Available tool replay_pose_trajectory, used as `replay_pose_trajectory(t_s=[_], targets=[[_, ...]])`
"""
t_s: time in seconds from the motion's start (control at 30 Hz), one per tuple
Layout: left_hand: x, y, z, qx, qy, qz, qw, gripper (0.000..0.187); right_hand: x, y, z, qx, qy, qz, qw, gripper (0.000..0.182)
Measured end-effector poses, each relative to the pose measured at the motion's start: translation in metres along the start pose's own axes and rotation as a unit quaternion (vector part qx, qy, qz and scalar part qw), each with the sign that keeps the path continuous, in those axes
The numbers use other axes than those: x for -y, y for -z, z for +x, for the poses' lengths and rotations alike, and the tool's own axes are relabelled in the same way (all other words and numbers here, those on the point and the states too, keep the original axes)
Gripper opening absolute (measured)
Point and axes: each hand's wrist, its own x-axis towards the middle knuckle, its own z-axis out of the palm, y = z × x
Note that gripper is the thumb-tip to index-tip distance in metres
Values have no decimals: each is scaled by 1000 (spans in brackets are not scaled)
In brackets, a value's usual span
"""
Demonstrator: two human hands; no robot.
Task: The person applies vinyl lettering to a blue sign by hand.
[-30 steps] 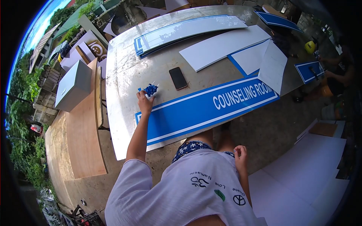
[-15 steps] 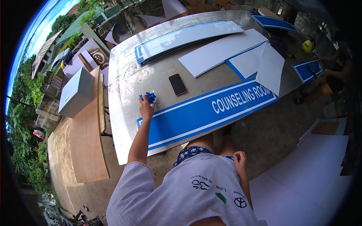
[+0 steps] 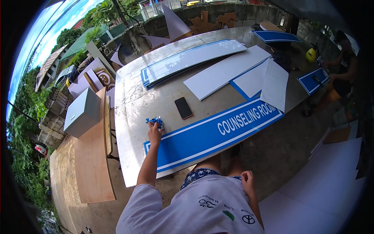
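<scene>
My left hand (image 3: 155, 133) reaches over the metal table with its fingers closed on a small bunch of crumpled blue and white scraps (image 3: 155, 121). Just below and right of it lies a long blue sign (image 3: 194, 143) lettered "COUNSELING ROOM", with a white border line, along the table's near edge. A dark-screened phone (image 3: 183, 108) rests on the tabletop, right of the scraps. Down beside the patterned shorts, my right hand (image 3: 247, 177) hangs with curled fingers; whether anything is in them is hidden.
White and blue sign panels (image 3: 194, 60) are stacked at the table's far side. More white boards (image 3: 230, 72) overlap the sign's right end. At far right another person (image 3: 343, 64) handles a blue panel (image 3: 313, 80). A grey box (image 3: 82, 113) stands on plywood (image 3: 91, 167) at left.
The view has tilted up a little, so the table sits lower in it. My left hand stays at the blue scraps, and my right hand remains at my side.
</scene>
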Motion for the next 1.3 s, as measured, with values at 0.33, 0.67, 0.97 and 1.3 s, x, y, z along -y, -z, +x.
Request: replay_pose_trajectory(t_s=[0.33, 0.67, 0.97, 1.3], targets=[[1, -2, -11, 23, 21, -11, 999, 47, 3, -1, -2, -3, 12, 23, 1000, 6], [5, -11, -20, -110, -48, 33, 992, 26, -1, -1, -1, 9, 2, -1, 1000, 6], [-4, -4, -10, -62, 30, -16, 997, 34, 1, -1, -4, -9, 13, -6, 1000, 5], [-9, 2, -11, -23, 17, 6, 1000, 41, -1, -3, -3, -2, 16, 0, 1000, 6]])
